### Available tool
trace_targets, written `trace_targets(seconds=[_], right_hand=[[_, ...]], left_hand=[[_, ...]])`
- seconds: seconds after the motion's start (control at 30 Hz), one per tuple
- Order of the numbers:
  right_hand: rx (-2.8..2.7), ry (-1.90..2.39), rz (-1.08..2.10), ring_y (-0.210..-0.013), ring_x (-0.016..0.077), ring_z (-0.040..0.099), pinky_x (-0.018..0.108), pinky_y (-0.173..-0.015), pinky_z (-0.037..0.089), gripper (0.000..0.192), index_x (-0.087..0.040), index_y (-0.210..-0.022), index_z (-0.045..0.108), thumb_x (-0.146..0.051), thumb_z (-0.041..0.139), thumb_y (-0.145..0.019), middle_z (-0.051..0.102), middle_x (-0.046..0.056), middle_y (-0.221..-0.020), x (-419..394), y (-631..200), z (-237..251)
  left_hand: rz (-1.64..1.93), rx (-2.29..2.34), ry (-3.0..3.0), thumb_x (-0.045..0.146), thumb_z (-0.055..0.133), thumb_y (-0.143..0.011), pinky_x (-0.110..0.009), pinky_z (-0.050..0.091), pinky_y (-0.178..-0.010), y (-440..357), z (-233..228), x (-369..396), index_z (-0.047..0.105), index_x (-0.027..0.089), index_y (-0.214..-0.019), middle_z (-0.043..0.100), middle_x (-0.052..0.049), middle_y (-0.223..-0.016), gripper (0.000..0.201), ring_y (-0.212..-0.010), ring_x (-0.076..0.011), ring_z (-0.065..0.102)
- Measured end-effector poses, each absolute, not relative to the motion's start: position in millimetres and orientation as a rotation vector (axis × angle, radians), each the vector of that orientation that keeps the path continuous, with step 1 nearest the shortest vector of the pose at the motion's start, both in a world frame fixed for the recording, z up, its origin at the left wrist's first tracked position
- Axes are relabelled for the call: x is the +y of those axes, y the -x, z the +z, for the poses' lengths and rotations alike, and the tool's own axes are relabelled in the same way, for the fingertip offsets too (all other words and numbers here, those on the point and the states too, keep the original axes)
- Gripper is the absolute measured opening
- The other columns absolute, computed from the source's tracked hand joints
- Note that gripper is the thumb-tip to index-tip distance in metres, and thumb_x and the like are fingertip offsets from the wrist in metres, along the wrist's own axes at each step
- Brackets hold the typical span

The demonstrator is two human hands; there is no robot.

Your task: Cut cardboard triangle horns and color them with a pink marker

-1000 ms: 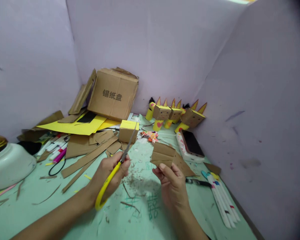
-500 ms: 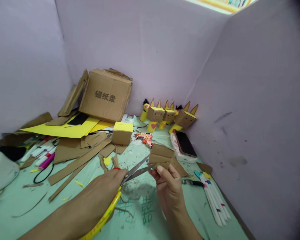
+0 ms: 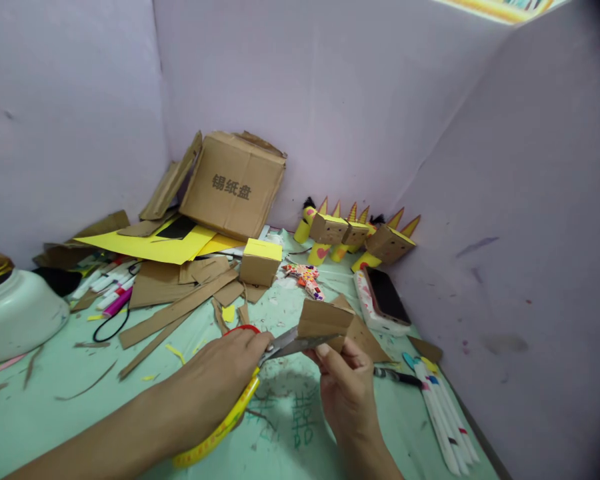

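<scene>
My left hand (image 3: 233,367), back uppermost, is wrapped round the scissors (image 3: 283,345), their parted blades straddling the card (image 3: 325,317), while my right hand (image 3: 347,383) pinches it low between thumb and fingers, I judge to steady it and leave its top free. My forearms come in from 8 and 5 o'clock, meeting at the card above the worktop (image 3: 300,463). From the card, the cube (image 3: 261,268) sits at 10 o'clock, the phone (image 3: 389,297) at 2, apart from both hands.
</scene>
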State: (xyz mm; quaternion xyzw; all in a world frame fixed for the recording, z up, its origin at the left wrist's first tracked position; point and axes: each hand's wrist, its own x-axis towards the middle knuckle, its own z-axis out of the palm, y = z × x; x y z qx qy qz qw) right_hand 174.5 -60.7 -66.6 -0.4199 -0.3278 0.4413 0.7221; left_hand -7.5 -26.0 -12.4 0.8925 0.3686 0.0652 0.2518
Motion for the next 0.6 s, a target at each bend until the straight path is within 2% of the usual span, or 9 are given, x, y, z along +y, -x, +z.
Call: trace_targets(seconds=[0.27, 0.6], right_hand=[[-0.780, 0.946, 0.952, -0.063, 0.0139, 0.052, 0.024, -0.057, 0.040, 0.014, -0.020, -0.077, 0.071, -0.027, 0.072, -0.064, 0.063, -0.001, -0.063, -63.2, -175.9, -70.4], [-0.806, 0.954, 0.940, -0.056, 0.0115, 0.044, 0.022, -0.051, 0.034, 0.011, -0.019, -0.073, 0.071, -0.024, 0.070, -0.064, 0.055, -0.003, -0.056, -63.3, -175.5, -69.2]], left_hand=[[0.077, 1.045, -2.528, 0.007, 0.036, -0.069, -0.039, 0.043, -0.083, 5.5, -10.0, -25.4, 0.045, 0.021, -0.115, 0.058, -0.008, -0.108, 0.049, -0.098, -0.0236, 0.053], [0.126, 1.052, -2.672, 0.006, 0.033, -0.076, -0.040, 0.043, -0.083, 7.9, -24.9, -20.0, 0.048, 0.020, -0.110, 0.057, -0.010, -0.104, 0.040, -0.101, -0.0239, 0.052]])
